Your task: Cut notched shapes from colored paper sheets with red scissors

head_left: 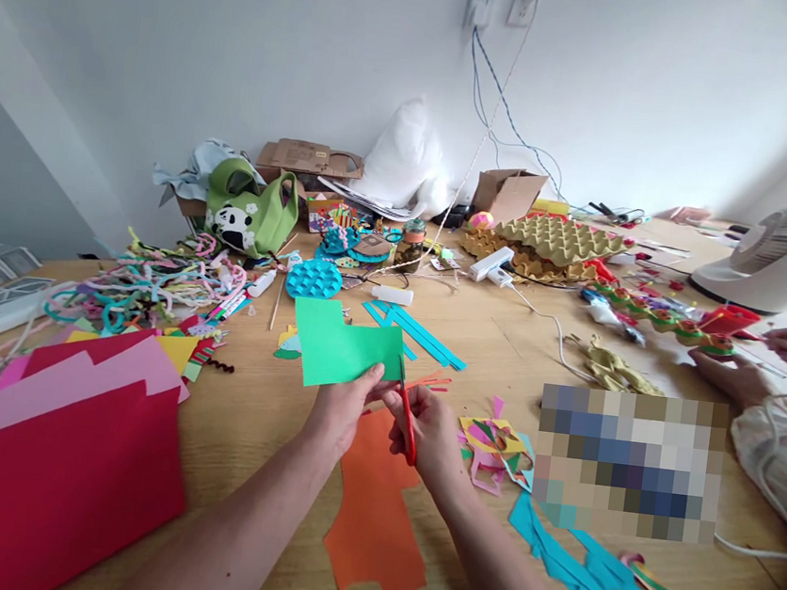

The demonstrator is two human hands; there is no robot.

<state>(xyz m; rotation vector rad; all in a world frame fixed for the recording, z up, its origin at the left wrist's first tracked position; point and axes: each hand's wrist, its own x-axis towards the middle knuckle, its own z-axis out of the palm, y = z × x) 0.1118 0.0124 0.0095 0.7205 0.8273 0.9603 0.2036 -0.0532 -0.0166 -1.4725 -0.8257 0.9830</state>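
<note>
My left hand pinches a green sheet of paper by its lower right part, thumb on top. The sheet has a step-shaped notch in its upper edge. My right hand grips a pair of scissors with red handles, fingers through the loops. The scissor blades are at the right edge of the green paper. Beneath both hands lies a cut piece of orange paper on the table.
Red and pink sheets are stacked at left, near a heap of pipe cleaners. Blue strips lie ahead; paper scraps are at right. Egg trays and a fan stand farther back. Another person's hands hold a decorated carton strip.
</note>
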